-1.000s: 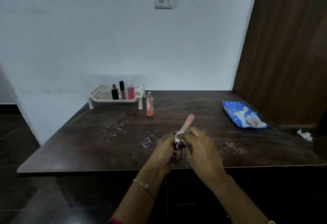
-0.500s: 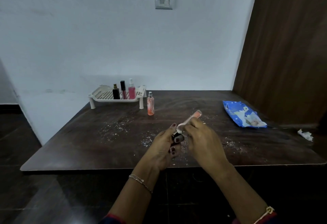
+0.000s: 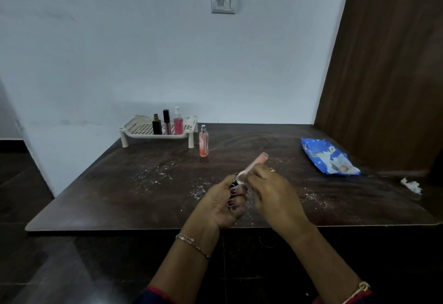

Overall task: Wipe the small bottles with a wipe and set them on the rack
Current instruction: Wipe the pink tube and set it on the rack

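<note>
**Wiping the pink tube, one bottle still waiting**

The left hand (image 3: 221, 204) is closed around the dark cap end of a slim pink tube (image 3: 257, 161), holding it above the table's near edge, roughly at its middle. The right hand (image 3: 268, 189) is pinched around a white wipe (image 3: 241, 177) wrapped on the tube's lower part, just beside the left fingers. Compared with a second ago, the tube has tipped further over towards the right, its free end now pointing at the far right corner, and the right hand has slid along it (a wiping stroke, by the look of it). That suggests the cleaning of this tube is well under way, with the trip to the rack to follow.

Further out, a peach spray bottle (image 3: 203, 144) stands upright on the table (image 3: 119, 195), just beside the rack's front right leg and not yet on it. The white rack (image 3: 141, 129) sits at the far left corner and carries three bottles (image 3: 167, 123) upright in a row. A blue wipes packet (image 3: 328, 157) lies near the right edge, and a crumpled used wipe (image 3: 411, 185) nearer the right corner.
</note>
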A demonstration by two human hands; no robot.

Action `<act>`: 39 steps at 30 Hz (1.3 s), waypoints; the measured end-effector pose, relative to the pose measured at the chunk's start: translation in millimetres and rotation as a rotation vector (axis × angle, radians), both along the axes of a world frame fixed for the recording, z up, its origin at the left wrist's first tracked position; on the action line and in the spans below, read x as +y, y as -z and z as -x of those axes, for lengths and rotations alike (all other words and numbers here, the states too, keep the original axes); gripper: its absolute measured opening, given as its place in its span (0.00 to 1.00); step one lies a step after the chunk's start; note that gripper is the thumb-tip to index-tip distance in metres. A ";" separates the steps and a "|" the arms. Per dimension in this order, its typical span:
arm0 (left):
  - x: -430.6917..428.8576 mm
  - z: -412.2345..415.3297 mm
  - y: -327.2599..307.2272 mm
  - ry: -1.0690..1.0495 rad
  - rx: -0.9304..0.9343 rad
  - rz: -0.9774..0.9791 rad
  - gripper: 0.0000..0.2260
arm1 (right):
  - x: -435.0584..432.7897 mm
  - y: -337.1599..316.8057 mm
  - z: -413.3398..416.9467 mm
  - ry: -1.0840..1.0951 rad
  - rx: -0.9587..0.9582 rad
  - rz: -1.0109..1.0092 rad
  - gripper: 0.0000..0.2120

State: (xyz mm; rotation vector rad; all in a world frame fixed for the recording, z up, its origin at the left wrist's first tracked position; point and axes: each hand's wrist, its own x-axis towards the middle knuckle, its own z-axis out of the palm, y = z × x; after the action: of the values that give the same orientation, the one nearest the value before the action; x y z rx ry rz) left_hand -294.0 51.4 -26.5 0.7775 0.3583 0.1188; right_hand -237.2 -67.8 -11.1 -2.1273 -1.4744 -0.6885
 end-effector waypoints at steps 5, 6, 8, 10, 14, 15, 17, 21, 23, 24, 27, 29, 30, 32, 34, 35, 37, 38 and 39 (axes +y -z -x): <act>1.7 3.1 1.7 0.045 0.019 0.039 0.14 | -3.6 1.2 -1.4 -0.044 -0.057 0.029 0.16; 2.3 4.1 0.2 0.057 0.010 0.051 0.13 | -4.9 -1.5 -2.8 -0.030 -0.072 0.002 0.17; 3.7 5.0 -3.8 0.088 -0.012 0.099 0.10 | -7.2 -6.9 -8.6 0.025 -0.091 -0.048 0.20; 4.9 6.0 -6.5 0.115 -0.034 0.134 0.10 | -9.0 -10.1 -20.9 0.125 -0.089 -0.093 0.23; 3.8 5.1 -1.4 0.131 -0.037 0.087 0.21 | -6.9 -11.3 -44.9 0.242 -0.018 -0.184 0.20; 2.9 4.7 -0.6 0.117 -0.026 0.094 0.20 | -5.2 -9.9 -43.7 0.251 -0.019 -0.188 0.19; 1.4 3.9 -1.7 0.092 -0.014 0.132 0.15 | -2.2 -5.3 -31.2 0.231 -0.047 -0.172 0.19; 2.0 3.6 -1.3 0.053 0.001 0.136 0.10 | 0.5 10.1 -0.4 0.135 -0.133 -0.083 0.25; 1.4 4.6 -0.9 0.053 0.000 0.116 0.09 | -0.4 10.0 -2.9 0.147 -0.161 -0.105 0.25; 1.2 5.5 -0.8 0.053 0.001 0.099 0.08 | -1.0 8.4 -9.6 0.164 -0.155 -0.121 0.24; 0.5 9.4 -1.5 0.051 0.004 0.006 0.17 | -2.0 0.0 -36.9 0.259 -0.059 -0.179 0.19; 1.6 12.3 -4.1 0.026 0.017 -0.040 0.18 | -1.6 -6.1 -50.1 0.310 0.068 -0.266 0.12; 2.6 13.1 -5.3 0.006 0.023 -0.061 0.14 | -0.8 -8.0 -54.7 0.333 0.143 -0.346 0.09; 5.8 13.9 -8.1 -0.037 0.039 -0.130 0.08 | 1.4 -10.8 -60.1 0.348 0.388 -0.552 0.06; 8.6 16.2 -10.3 -0.070 0.054 -0.194 0.07 | 4.8 -12.4 -59.1 0.203 0.794 -0.708 0.09; 9.0 17.3 -11.6 -0.083 0.052 -0.207 0.06 | 6.2 -11.8 -57.5 0.097 0.976 -0.742 0.10; 8.6 19.8 -13.9 -0.133 0.041 -0.211 0.06 | 8.1 -9.7 -52.2 -0.042 1.231 -0.756 0.09; 8.6 20.4 -14.3 -0.166 0.037 -0.213 0.07 | 8.4 -8.8 -49.7 -0.086 1.308 -0.768 0.09; 8.3 20.6 -14.4 -0.201 0.030 -0.212 0.08 | 8.2 -8.3 -47.9 -0.122 1.359 -0.782 0.08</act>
State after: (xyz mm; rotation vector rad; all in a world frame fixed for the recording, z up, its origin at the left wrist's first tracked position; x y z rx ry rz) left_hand -314.6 59.7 -12.1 0.9524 0.4573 0.3381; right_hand -189.2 -59.6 -2.8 -1.2751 -0.4165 0.2598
